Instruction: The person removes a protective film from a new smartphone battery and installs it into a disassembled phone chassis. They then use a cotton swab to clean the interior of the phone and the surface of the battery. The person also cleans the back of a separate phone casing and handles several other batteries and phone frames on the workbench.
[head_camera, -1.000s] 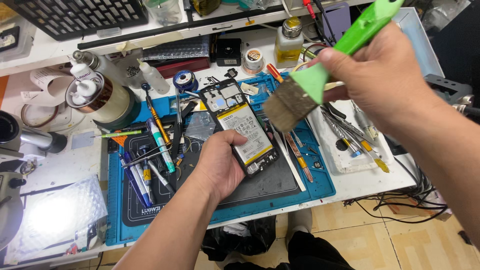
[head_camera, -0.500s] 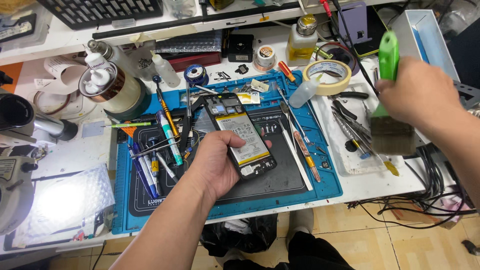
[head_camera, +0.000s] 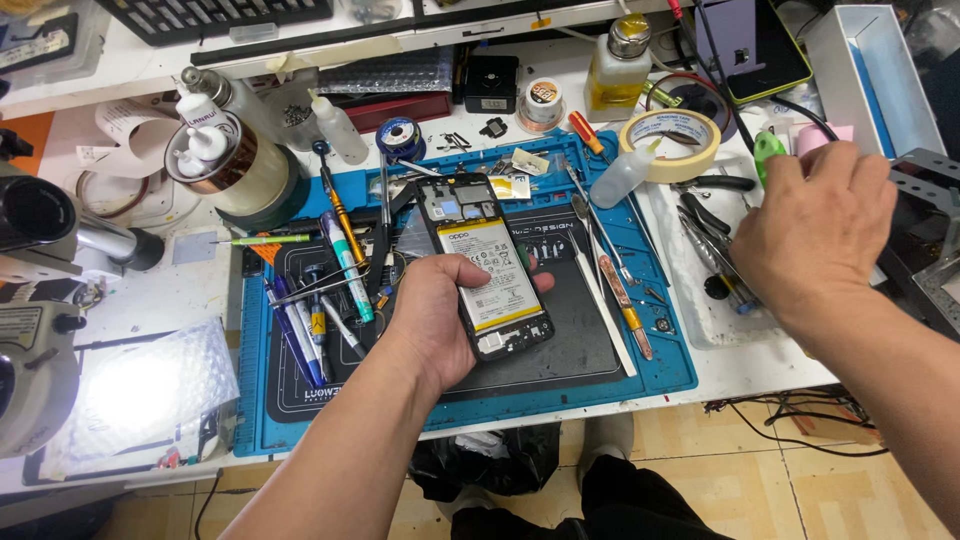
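While the left hand pressed down on the opened phone, which lay back-side up with its battery showing on the blue mat near the middle of the tabletop, the right hand was off at the right side, over the white tray of tweezers and picks. The left grip was closed around the phone's left edge, thumb across the lower part of the battery, fingers hidden beneath. The right grip was curled over the green handle of a brush, only the tip of which showed past the knuckles; whether it was clenched on the handle or letting go I could not tell. The phone sat well apart from the right hand, with a row of thin tools lying between them on the mat. The risk, as I judged it, lay in the crowding: a sleeve or wrist swinging across could knock the small plastic bottle or the roll of tape just to the far left of that hand, and loose screws on the mat could scatter. Thumb pressure on the bare battery could also dent it.
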